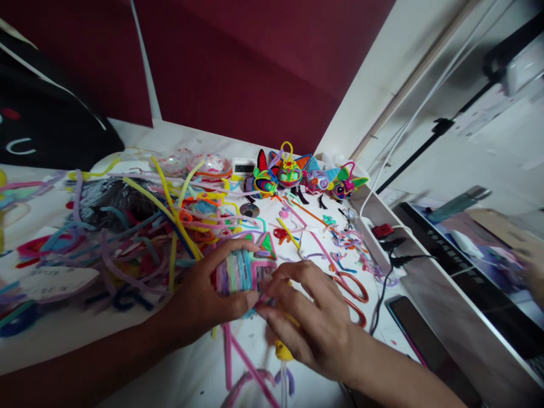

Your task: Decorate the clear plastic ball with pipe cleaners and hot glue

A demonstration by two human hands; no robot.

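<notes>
Left fingers (pixel 232 246) around striped piece (pixel 238 272); right fingers (pixel 291 296) at its edge.

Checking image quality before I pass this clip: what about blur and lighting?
Head view, centre: the right hand and the striped pipe-cleaner piece in the left hand look soft; head view, left: writing on the white paper tag is too smeared to read; head view, top: the maroon panel is dim beside the brighter white tabletop.
</notes>
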